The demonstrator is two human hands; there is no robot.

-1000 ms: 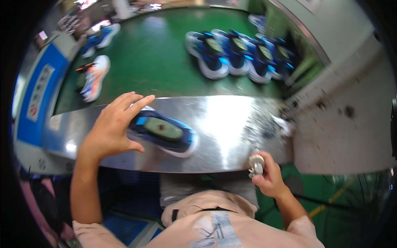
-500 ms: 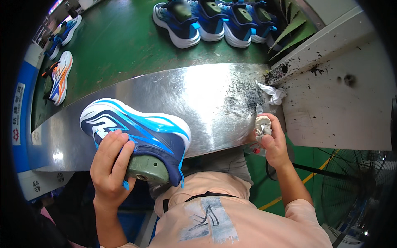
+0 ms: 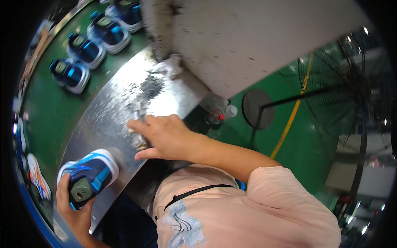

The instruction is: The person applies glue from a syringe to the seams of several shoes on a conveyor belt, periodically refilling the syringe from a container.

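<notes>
At the lower left, my left hand [image 3: 74,217] is closed around a navy, blue and white sports shoe [image 3: 106,163], its white heel end turned toward the right. A green shoe last [image 3: 81,190] fills the shoe's opening. My right hand [image 3: 171,138] reaches across the metal plate, back of the hand up, fingers closed on a small hand tool [image 3: 139,143]. That tool has a pale, wrapped-looking handle and a narrow greyish tip, blurred and pointing away from me; its exact kind is unclear. A gap separates the tool from the shoe.
Black smears mark the metal plate [image 3: 97,120] near a crumpled white tissue [image 3: 171,66]. Several blue shoes [image 3: 84,51] stand on the green surface; a white-orange shoe [image 3: 38,177] lies far left. A pale panel [image 3: 248,37], bottles [image 3: 215,117] and a standing fan [image 3: 331,89] are rightward.
The view has swung to the right. My left hand has turned the shoe and tilted its last opening up. My right hand has rolled over, back up, and come closer to the shoe with the tool.
</notes>
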